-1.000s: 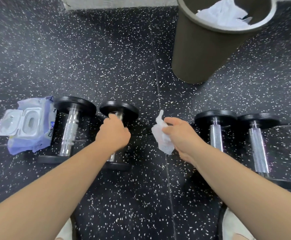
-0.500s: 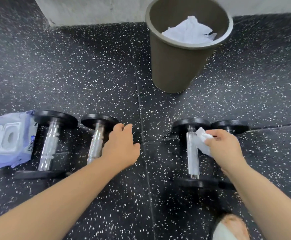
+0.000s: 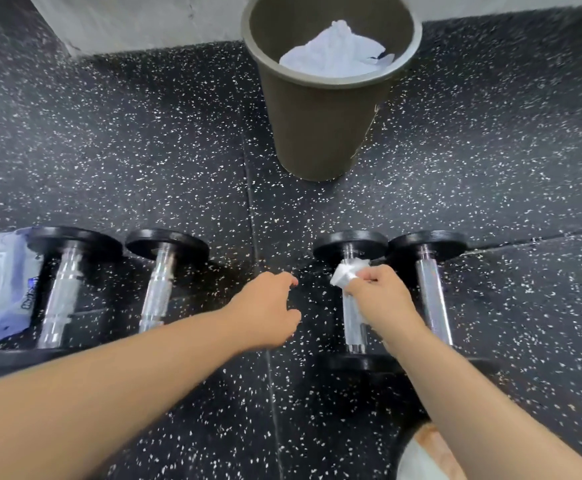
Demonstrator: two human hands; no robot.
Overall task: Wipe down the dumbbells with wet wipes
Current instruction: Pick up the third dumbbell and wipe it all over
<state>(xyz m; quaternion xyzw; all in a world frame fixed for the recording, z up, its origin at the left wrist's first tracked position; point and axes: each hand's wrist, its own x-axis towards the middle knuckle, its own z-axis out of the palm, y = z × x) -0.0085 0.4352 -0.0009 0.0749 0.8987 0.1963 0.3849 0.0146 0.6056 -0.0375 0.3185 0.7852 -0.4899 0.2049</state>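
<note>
Beneath right hand [image 3: 376, 299], grip pinching wet wipe [image 3: 346, 273], now sits third dumbbell [image 3: 353, 327]; left hand [image 3: 265, 306], grip loosely spread, has left second dumbbell [image 3: 159, 289]; judged: wiping moves on.

Bright even light, soft shadows, slight motion blur w/ fisheye edges

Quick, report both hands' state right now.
Left hand: open, loosely curled, holding nothing.
Right hand: closed on the wet wipe, over a dumbbell handle.
</note>
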